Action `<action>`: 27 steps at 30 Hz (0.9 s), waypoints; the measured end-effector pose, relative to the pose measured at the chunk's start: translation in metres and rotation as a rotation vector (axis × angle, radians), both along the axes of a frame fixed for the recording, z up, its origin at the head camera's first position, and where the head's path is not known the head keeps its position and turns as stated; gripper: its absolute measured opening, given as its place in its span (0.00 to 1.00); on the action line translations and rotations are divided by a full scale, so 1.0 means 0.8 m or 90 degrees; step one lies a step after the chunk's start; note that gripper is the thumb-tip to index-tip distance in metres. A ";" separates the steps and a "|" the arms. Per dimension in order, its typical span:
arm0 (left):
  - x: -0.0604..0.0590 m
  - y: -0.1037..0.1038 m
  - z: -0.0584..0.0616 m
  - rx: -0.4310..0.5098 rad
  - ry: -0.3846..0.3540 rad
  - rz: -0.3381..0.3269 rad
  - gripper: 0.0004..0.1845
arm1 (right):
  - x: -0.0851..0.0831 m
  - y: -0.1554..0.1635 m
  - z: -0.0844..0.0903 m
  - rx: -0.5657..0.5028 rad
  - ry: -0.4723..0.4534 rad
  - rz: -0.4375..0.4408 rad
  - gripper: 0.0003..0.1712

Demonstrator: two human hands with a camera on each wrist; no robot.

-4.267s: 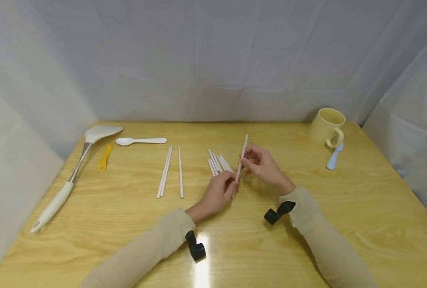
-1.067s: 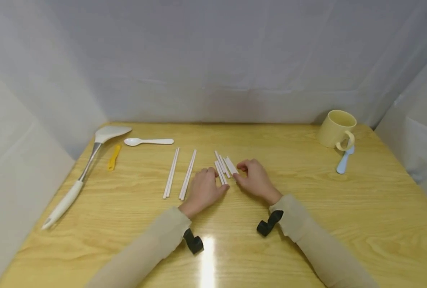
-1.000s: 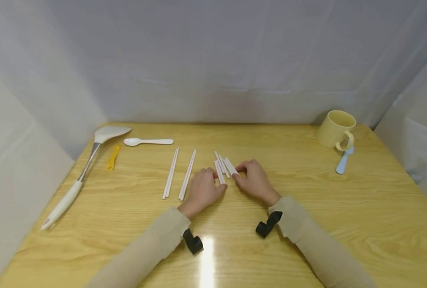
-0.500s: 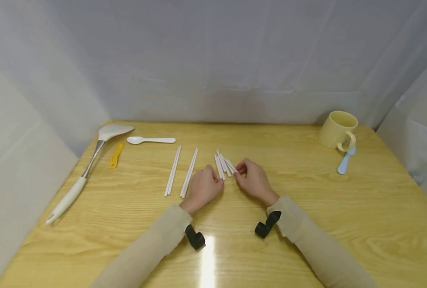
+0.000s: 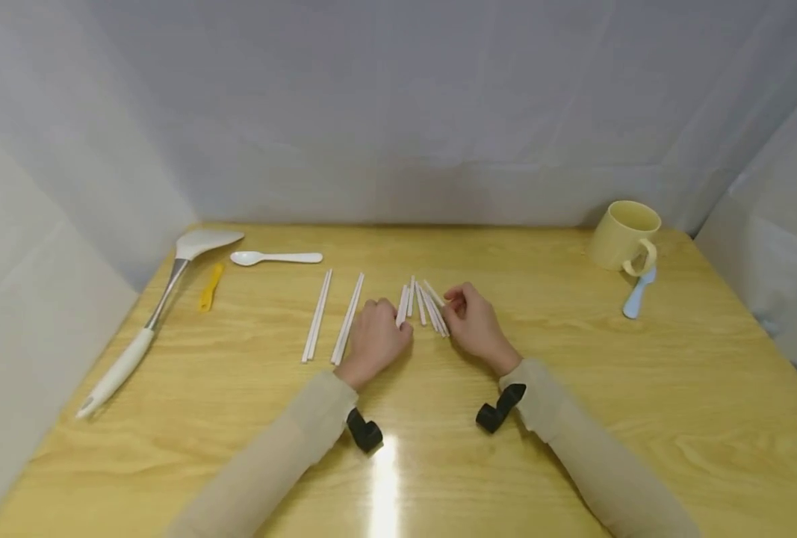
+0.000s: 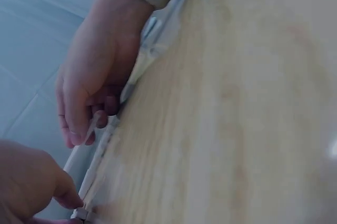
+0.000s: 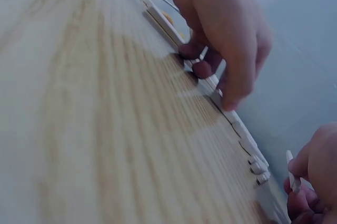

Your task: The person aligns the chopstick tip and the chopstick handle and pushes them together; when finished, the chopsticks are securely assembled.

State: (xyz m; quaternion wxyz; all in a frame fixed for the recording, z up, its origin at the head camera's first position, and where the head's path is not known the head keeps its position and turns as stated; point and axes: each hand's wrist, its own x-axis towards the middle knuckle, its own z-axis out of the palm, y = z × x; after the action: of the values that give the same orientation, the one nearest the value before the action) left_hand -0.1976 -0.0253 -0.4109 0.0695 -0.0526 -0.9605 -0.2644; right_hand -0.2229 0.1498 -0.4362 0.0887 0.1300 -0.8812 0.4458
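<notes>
pinching the near ends of a close pair of white chopsticks (image 5: 402,302) between thumb and curled fingers, the left hand (image 5: 376,335) rests low over the table (image 5: 438,463). the right hand (image 5: 475,325) has its thumb and fingertips closed on a single chopstick (image 5: 433,292), which slants away to the upper left. between the two hands lie several loose chopsticks (image 5: 430,308), fanned out. two neat pairs lie on the left hand's outer side, the nearer pair (image 5: 348,319) just beside its knuckles, the farther pair (image 5: 317,316) apart from it.

the gripped ends are covered by the fingers in the head view; each wrist view cuts off its own hand at the frame edge, and there the chopsticks overlap too much to count.

at the far right stands a yellow mug (image 5: 606,246), upright, its bottom hidden, so its contents cannot be told. its handle partly covers a light blue utensil (image 5: 633,300).
</notes>
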 end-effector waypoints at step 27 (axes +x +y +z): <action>0.011 -0.003 -0.010 0.239 0.059 -0.055 0.08 | 0.006 0.006 0.024 -0.026 0.044 -0.059 0.15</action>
State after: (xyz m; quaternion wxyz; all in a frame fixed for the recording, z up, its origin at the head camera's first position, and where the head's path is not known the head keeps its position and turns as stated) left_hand -0.1887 -0.0276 -0.4193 0.1110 -0.0924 -0.8869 -0.4387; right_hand -0.2181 0.1548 -0.4170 0.1422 0.1025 -0.8736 0.4540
